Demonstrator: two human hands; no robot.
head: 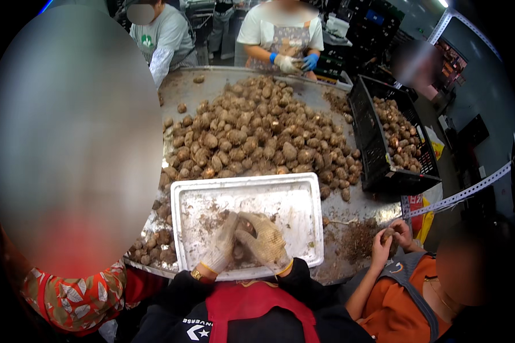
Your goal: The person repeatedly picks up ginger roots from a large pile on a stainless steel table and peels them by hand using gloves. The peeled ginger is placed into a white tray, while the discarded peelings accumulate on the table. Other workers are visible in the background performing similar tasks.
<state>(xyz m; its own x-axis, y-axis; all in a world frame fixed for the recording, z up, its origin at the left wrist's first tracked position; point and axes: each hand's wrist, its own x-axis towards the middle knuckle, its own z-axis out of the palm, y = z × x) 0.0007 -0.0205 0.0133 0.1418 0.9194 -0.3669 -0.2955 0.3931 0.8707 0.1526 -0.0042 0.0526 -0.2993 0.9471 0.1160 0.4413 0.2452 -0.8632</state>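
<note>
Before me a white foam tray (298,231) stands on the metal table, its floor strewn with brown fibres and soil. Over its near half my left hand (221,245) and my right hand (267,242), both in soiled knit gloves, come together at the fingertips. A brown taro corm (239,252) shows between the palms, mostly hidden by the gloves. Both hands appear to grip it; the fingers cover the exact hold. Just beyond the tray's far rim lies a large heap of taro corms (257,128).
A black plastic crate (371,150) of corms sits tilted at the right. Loose corms (154,248) lie left of the tray, peelings (360,242) to its right. A co-worker's hands (390,240) hold a corm nearby. Other people stand across the metal table (214,77) and at my left.
</note>
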